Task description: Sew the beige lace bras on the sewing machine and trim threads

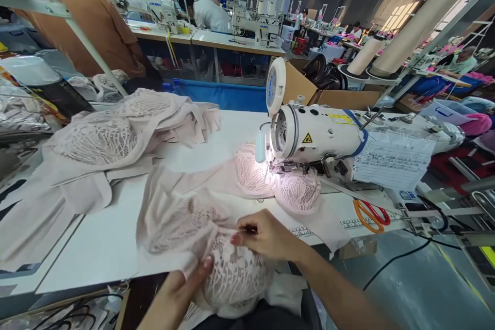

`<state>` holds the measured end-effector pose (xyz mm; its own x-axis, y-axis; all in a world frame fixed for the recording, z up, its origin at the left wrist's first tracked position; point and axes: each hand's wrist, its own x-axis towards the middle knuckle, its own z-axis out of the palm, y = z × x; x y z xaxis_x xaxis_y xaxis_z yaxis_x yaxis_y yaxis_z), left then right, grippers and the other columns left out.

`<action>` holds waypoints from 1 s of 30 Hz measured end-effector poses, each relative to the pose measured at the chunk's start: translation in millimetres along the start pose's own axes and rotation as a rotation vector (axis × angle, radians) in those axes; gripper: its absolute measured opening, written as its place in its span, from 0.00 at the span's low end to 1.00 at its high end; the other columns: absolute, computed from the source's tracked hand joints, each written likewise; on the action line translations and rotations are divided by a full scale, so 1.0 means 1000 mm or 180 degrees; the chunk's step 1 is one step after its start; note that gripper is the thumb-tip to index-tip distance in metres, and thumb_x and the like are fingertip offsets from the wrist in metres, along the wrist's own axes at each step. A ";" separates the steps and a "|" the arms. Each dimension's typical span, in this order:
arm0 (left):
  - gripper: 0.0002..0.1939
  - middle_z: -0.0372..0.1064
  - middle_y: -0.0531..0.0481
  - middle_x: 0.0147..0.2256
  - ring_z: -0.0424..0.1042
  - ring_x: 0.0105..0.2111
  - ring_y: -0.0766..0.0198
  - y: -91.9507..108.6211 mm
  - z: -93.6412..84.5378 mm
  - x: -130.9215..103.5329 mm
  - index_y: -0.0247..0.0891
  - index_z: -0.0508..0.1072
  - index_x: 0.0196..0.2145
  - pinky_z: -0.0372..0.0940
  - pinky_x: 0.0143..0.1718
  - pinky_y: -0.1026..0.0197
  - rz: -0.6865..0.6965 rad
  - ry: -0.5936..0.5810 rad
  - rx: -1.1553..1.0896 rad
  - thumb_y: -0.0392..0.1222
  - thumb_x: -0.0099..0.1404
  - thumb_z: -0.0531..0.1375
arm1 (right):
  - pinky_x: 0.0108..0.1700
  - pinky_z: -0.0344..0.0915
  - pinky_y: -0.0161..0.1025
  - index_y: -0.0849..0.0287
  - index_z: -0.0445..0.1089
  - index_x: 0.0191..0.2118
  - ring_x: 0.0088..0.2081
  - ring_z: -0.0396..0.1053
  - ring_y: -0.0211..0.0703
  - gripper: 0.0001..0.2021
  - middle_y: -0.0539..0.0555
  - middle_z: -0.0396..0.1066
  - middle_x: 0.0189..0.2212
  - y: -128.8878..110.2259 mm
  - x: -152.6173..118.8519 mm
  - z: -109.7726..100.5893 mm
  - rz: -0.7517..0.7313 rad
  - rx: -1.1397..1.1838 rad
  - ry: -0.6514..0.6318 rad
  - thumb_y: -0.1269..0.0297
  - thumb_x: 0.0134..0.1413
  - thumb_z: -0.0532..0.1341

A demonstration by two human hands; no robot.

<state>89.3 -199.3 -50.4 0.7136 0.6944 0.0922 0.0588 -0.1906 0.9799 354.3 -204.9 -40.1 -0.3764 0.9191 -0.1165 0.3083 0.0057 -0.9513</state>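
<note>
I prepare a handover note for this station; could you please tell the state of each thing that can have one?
Held lace bra: one cup in the hands, the other on the table.
Left hand: gripping that held cup.
Right hand: pinching a small dark object.
Nearest sewing machine: work light on.
Second lace bra: spread beneath the machine head.
Bra pile: loosely stacked.
Scissors: lying down; blade opening unclear.
Cardboard box: open.

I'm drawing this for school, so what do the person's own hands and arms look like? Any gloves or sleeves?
The bare, ungloved left hand and bare, ungloved right hand join slim, uncovered forearms. No sleeve, watch, bracelet or cable shows on either.
</note>
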 end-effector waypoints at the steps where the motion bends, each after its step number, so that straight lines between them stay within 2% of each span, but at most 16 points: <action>1: 0.23 0.79 0.48 0.33 0.76 0.39 0.50 -0.005 0.013 -0.011 0.49 0.79 0.48 0.71 0.39 0.61 -0.0126 -0.0146 0.0113 0.63 0.63 0.62 | 0.27 0.48 0.34 0.59 0.69 0.22 0.23 0.53 0.34 0.22 0.44 0.57 0.17 -0.001 -0.009 0.004 0.0061 -0.0246 0.0060 0.47 0.56 0.67; 3: 0.20 0.78 0.48 0.31 0.76 0.35 0.53 -0.009 0.029 -0.028 0.48 0.80 0.45 0.70 0.33 0.64 -0.0317 -0.0467 0.0288 0.62 0.63 0.62 | 0.28 0.48 0.34 0.59 0.68 0.23 0.23 0.53 0.34 0.14 0.44 0.58 0.18 0.001 -0.029 0.011 0.0206 -0.0702 0.0417 0.61 0.58 0.65; 5: 0.19 0.76 0.49 0.26 0.74 0.26 0.59 -0.007 0.036 -0.035 0.44 0.79 0.40 0.66 0.24 0.67 -0.0462 -0.0685 0.0274 0.60 0.70 0.56 | 0.30 0.50 0.33 0.58 0.71 0.27 0.25 0.59 0.36 0.07 0.45 0.65 0.21 0.005 -0.047 0.015 0.0305 -0.1068 0.0768 0.73 0.56 0.61; 7: 0.21 0.74 0.50 0.24 0.72 0.21 0.64 -0.001 0.038 -0.027 0.41 0.77 0.40 0.65 0.22 0.69 -0.0439 -0.0472 0.0330 0.52 0.76 0.48 | 0.31 0.52 0.34 0.57 0.72 0.31 0.25 0.62 0.37 0.09 0.47 0.69 0.23 0.009 -0.060 0.020 0.0271 -0.1277 0.0951 0.77 0.53 0.58; 8: 0.21 0.75 0.50 0.26 0.73 0.23 0.64 0.002 0.038 -0.017 0.41 0.77 0.43 0.67 0.25 0.68 -0.0340 -0.0258 0.0474 0.46 0.78 0.45 | 0.31 0.53 0.33 0.57 0.73 0.32 0.25 0.63 0.37 0.09 0.47 0.71 0.24 0.010 -0.065 0.022 0.0202 -0.1309 0.0980 0.77 0.52 0.58; 9: 0.18 0.78 0.47 0.33 0.77 0.31 0.62 0.004 0.038 -0.004 0.42 0.76 0.49 0.71 0.33 0.65 -0.0141 0.0014 0.0855 0.40 0.77 0.46 | 0.31 0.53 0.33 0.57 0.73 0.32 0.25 0.64 0.37 0.09 0.48 0.72 0.24 0.010 -0.069 0.024 0.0103 -0.1297 0.0978 0.77 0.52 0.59; 10: 0.18 0.77 0.43 0.45 0.77 0.44 0.57 0.006 0.038 0.010 0.43 0.74 0.54 0.73 0.45 0.58 0.0134 0.0124 0.1335 0.36 0.75 0.49 | 0.32 0.54 0.33 0.57 0.73 0.32 0.25 0.66 0.37 0.08 0.48 0.73 0.24 0.010 -0.073 0.026 -0.0010 -0.1247 0.0932 0.76 0.52 0.60; 12: 0.17 0.64 0.43 0.63 0.60 0.65 0.46 0.011 0.036 0.036 0.46 0.77 0.51 0.60 0.63 0.40 0.0626 -0.0291 0.2063 0.30 0.71 0.55 | 0.32 0.56 0.32 0.57 0.73 0.30 0.26 0.68 0.37 0.08 0.47 0.74 0.25 0.006 -0.081 0.026 -0.0198 -0.1069 0.0705 0.77 0.51 0.61; 14: 0.08 0.55 0.47 0.69 0.47 0.71 0.40 0.018 0.030 0.055 0.44 0.82 0.38 0.45 0.68 0.31 0.0966 -0.0954 0.2304 0.32 0.66 0.64 | 0.32 0.57 0.31 0.57 0.74 0.30 0.26 0.68 0.36 0.08 0.47 0.74 0.25 0.001 -0.090 0.022 -0.0317 -0.0871 0.0345 0.78 0.50 0.62; 15: 0.05 0.55 0.49 0.69 0.46 0.71 0.39 0.023 0.026 0.059 0.44 0.82 0.33 0.41 0.69 0.30 0.1044 -0.1245 0.2266 0.34 0.62 0.68 | 0.31 0.57 0.31 0.57 0.74 0.29 0.26 0.68 0.35 0.08 0.47 0.74 0.24 -0.002 -0.095 0.019 -0.0348 -0.0787 0.0170 0.78 0.51 0.63; 17: 0.03 0.62 0.48 0.66 0.55 0.68 0.40 0.034 0.016 0.061 0.44 0.82 0.30 0.42 0.69 0.32 0.1004 -0.1684 0.1911 0.38 0.59 0.72 | 0.30 0.57 0.31 0.58 0.74 0.28 0.24 0.66 0.34 0.07 0.47 0.72 0.23 -0.006 -0.104 0.011 -0.0439 -0.0654 -0.0086 0.75 0.55 0.64; 19: 0.04 0.75 0.44 0.54 0.72 0.56 0.47 0.041 0.008 0.056 0.43 0.82 0.31 0.54 0.65 0.39 0.0745 -0.2044 0.1227 0.38 0.64 0.68 | 0.29 0.56 0.32 0.58 0.73 0.27 0.24 0.64 0.34 0.09 0.47 0.70 0.21 -0.007 -0.110 0.004 -0.0548 -0.0541 -0.0242 0.68 0.60 0.64; 21: 0.10 0.80 0.43 0.38 0.77 0.39 0.56 0.038 0.005 0.048 0.40 0.82 0.31 0.67 0.52 0.50 0.0254 -0.2145 0.0459 0.39 0.70 0.62 | 0.29 0.55 0.33 0.58 0.73 0.27 0.24 0.63 0.35 0.13 0.48 0.68 0.21 -0.005 -0.111 -0.002 -0.0593 -0.0423 -0.0365 0.61 0.64 0.63; 24: 0.15 0.73 0.46 0.27 0.69 0.27 0.62 0.018 0.013 0.035 0.36 0.80 0.29 0.65 0.33 0.61 -0.0575 -0.1564 -0.0444 0.46 0.69 0.61 | 0.28 0.52 0.34 0.58 0.72 0.28 0.25 0.59 0.35 0.19 0.49 0.65 0.23 0.006 -0.107 -0.008 -0.0480 -0.0207 -0.0469 0.49 0.63 0.63; 27: 0.19 0.70 0.48 0.25 0.67 0.26 0.65 -0.006 0.031 0.022 0.33 0.76 0.24 0.61 0.29 0.65 -0.1097 -0.0683 -0.1285 0.52 0.63 0.67 | 0.27 0.52 0.35 0.58 0.66 0.26 0.26 0.58 0.35 0.24 0.50 0.65 0.27 0.020 -0.102 -0.009 -0.0201 0.0334 -0.0553 0.42 0.59 0.64; 30: 0.24 0.69 0.48 0.21 0.67 0.23 0.65 -0.023 0.052 0.015 0.33 0.70 0.18 0.63 0.26 0.65 -0.1425 0.0093 -0.2548 0.53 0.54 0.73 | 0.26 0.50 0.36 0.57 0.60 0.22 0.24 0.56 0.36 0.28 0.49 0.63 0.23 0.034 -0.099 -0.003 0.0175 0.0948 -0.0372 0.39 0.59 0.62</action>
<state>134.8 -221.1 -81.2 0.7222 0.6069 -0.3317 -0.1834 0.6305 0.7542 404.4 -294.2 -60.1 -0.4694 0.8633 -0.1856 0.0683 -0.1741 -0.9824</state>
